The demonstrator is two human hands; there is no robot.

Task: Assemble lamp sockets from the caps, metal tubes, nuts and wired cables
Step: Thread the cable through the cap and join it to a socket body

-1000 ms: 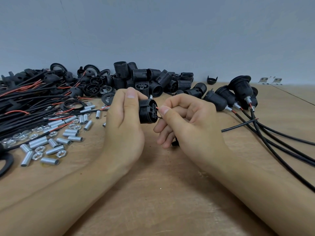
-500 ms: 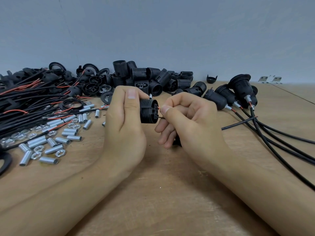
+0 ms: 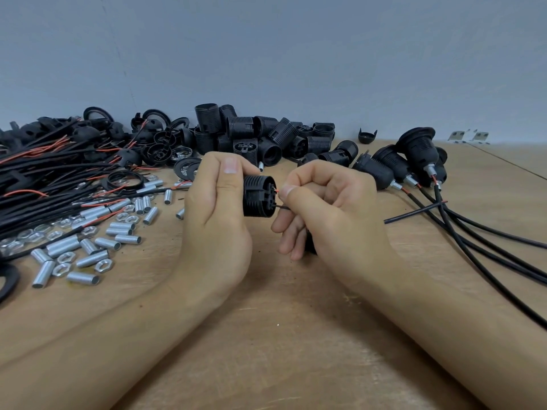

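My left hand (image 3: pixel 217 220) grips a black ribbed socket body (image 3: pixel 257 196) above the table's middle, its terminal end turned right. My right hand (image 3: pixel 331 208) pinches the thin red and black wires (image 3: pixel 281 206) right at that end. A dark part shows under my right palm, mostly hidden. The black cable (image 3: pixel 414 213) runs off to the right from behind my right hand. Metal tubes (image 3: pixel 88 258) and nuts (image 3: pixel 104 265) lie scattered at the left.
A bundle of wired cables (image 3: pixel 44 179) fills the far left. Loose black socket bodies (image 3: pixel 266 134) and caps are piled at the back against the wall. Several finished sockets (image 3: pixel 420 152) with cables lie at the right. One cap (image 3: pixel 367 136) sits alone.
Both hands have shifted only slightly with the socket body. My right fingers have closed in on its terminal end with the wires.
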